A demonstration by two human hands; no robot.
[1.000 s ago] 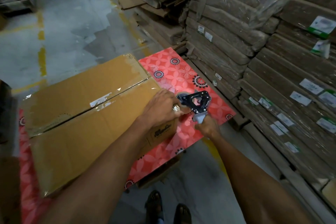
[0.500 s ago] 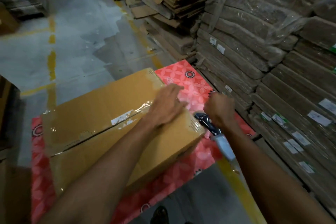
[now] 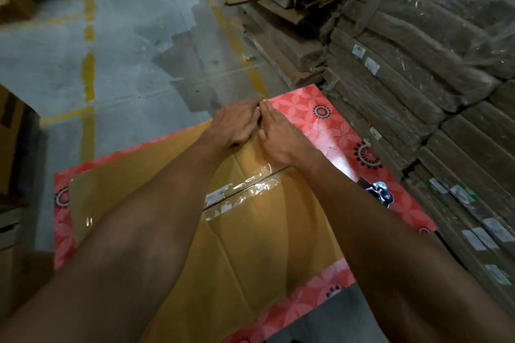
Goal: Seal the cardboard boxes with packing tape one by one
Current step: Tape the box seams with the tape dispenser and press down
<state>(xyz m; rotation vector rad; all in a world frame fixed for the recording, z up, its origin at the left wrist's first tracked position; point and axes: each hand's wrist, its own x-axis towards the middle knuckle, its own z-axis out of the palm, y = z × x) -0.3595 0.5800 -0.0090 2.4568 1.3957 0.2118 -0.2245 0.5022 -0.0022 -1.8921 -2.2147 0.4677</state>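
Cardboard box point(image 3: 250, 245) lies flat across the red flower-patterned surface point(image 3: 328, 122), filling most of it from the left edge to near the right, with red showing along the far, right and near borders. Its two top flaps meet in a seam that runs from the middle toward the far right, and clear packing tape point(image 3: 239, 189) lies over that seam, wrinkled and shining, with small white label scraps under it. A short shiny bit of tape also shows near the box's left edge.

Both hands rest on the far right end of the box, side by side and touching at the fingers. The left hand point(image 3: 237, 125) lies palm down, its grip spread flat on the cardboard at the far edge. The right hand point(image 3: 278, 139) lies just beside it, fingers straight and together, also pressed flat on the box and holding nothing. Both bare forearms reach in from the near side over the box top.

To the right of the box, on the red surface, lies a tape dispenser point(image 3: 379, 192), its metal parts partly hidden by the right forearm.

Beyond the surface is a grey concrete floor point(image 3: 125, 64) with worn yellow lines. Stacks of flattened cardboard bundles point(image 3: 418, 69), some wrapped in clear plastic and bearing small white labels, rise along the right and far right.
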